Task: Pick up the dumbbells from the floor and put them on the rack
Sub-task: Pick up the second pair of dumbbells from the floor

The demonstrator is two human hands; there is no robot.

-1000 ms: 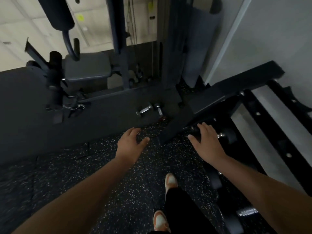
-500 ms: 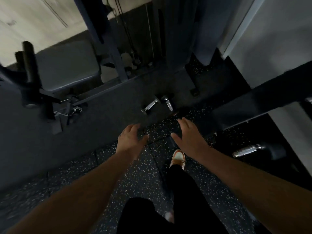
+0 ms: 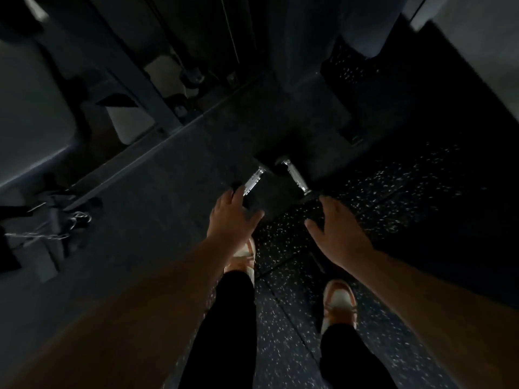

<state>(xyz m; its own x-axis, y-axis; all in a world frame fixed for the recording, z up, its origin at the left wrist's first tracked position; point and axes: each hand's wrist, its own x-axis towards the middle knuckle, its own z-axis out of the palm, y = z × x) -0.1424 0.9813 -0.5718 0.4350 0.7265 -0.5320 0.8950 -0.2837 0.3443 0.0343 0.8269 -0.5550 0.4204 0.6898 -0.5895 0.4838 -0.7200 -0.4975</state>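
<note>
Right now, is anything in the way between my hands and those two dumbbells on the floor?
Nothing visible is. The left hand is open, its fingertips at the near end of the left dumbbell. The right hand is open, just short of the right dumbbell; only bare floor mat lies between. The scene is dim.

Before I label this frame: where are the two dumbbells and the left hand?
Left dumbbell [image 3: 254, 180], head view: on its chrome handle.
Right dumbbell [image 3: 296, 178], head view: on its chrome handle.
Left hand [image 3: 231, 217], head view: on its back.
</note>
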